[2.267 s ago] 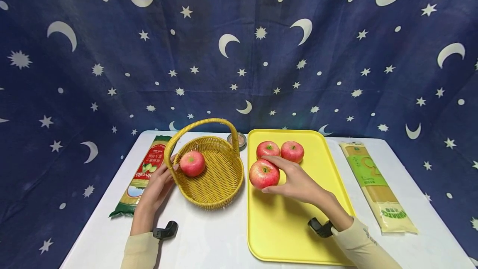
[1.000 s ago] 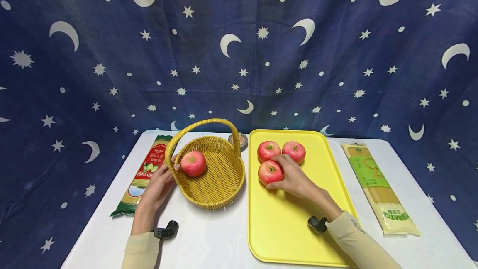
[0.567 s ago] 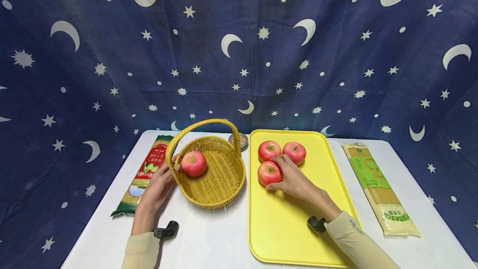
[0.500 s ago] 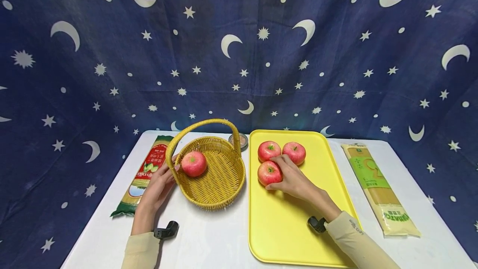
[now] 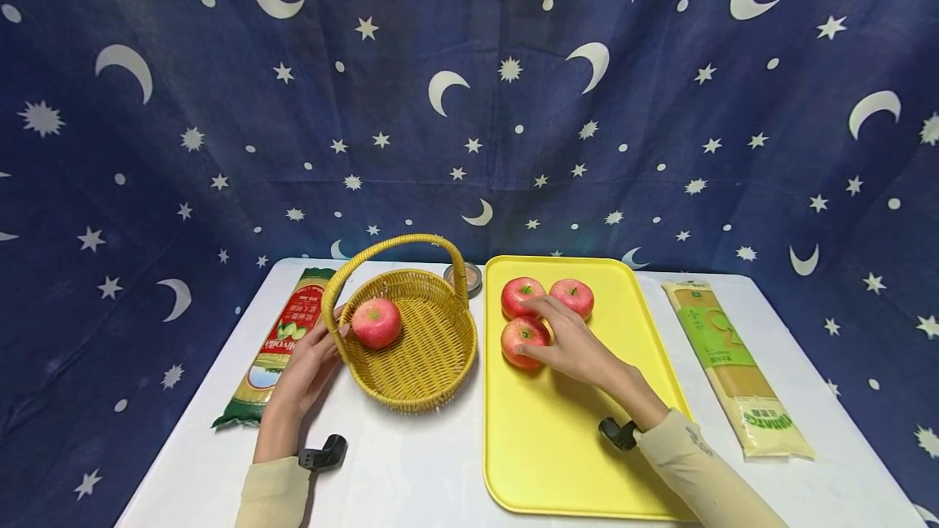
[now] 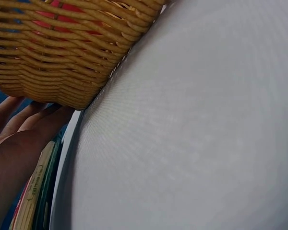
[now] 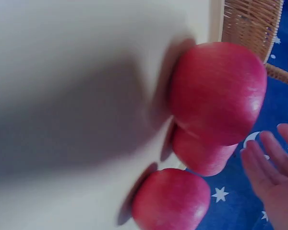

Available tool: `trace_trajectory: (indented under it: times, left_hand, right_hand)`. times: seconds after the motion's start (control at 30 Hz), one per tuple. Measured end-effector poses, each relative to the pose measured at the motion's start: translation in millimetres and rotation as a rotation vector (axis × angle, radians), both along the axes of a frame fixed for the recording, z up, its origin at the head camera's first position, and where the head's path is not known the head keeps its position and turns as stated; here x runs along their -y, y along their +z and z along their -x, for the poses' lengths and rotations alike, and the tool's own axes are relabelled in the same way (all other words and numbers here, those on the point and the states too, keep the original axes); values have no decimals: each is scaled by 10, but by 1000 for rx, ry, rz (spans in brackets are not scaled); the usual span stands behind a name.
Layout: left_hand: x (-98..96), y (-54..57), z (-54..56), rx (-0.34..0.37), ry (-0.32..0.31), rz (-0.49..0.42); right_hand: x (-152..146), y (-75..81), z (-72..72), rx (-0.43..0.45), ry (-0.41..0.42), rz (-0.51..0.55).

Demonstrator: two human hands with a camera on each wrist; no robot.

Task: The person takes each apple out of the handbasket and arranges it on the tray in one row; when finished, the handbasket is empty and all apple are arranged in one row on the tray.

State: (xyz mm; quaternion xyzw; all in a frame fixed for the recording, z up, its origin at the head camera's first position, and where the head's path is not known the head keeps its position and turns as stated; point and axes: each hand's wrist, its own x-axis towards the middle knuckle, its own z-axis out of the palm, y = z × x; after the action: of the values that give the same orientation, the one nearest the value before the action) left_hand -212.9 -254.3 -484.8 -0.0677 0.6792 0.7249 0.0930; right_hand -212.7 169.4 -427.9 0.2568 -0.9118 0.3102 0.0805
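Note:
My left hand [image 5: 302, 377] touches the left side of a yellow woven basket [image 5: 433, 349], its fingers stretched out along the wicker wall in the left wrist view. One red apple [image 5: 376, 323] lies inside the basket, near its left wall. On the yellow tray [image 5: 572, 463], three red apples sit in a cluster. My right hand [image 5: 579, 349] hovers over the nearest apple [image 5: 522, 341], thumb and fingers spread. In the right wrist view a gap shows between those fingers [image 7: 273, 163] and the near apple [image 7: 218, 93]. Behind it are the back left apple [image 5: 522, 297] and the back right apple [image 5: 573, 297].
A red and green pasta packet [image 5: 282, 345] lies left of the basket, partly behind my left hand. Another pasta packet [image 5: 734, 369], green and yellow, is right of the tray. A small round tin [image 5: 472, 277] stands behind the basket. A starry blue cloth [image 5: 469, 104] hangs behind the table.
My right hand lowered an apple onto the tray before the other two, then its fingers spread and let go. The left hand and basket stayed in place.

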Motion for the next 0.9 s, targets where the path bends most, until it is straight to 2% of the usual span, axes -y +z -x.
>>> trace_trajectory:
  times: [0.2, 0.5, 0.67, 0.9]
  left_hand:
    - [4, -8, -7, -18, -4, 3]
    - [16, -3, -16, -25, -4, 6]
    - [31, -3, -15, -38, -11, -5]
    - [14, -22, 0, -61, -20, -25]
  right_hand:
    - [142, 113, 33, -7, 39, 71]
    - [449, 272, 103, 171, 152, 177]
    - [648, 326, 172, 210, 217, 173]
    - [899, 400, 276, 261, 246, 123]
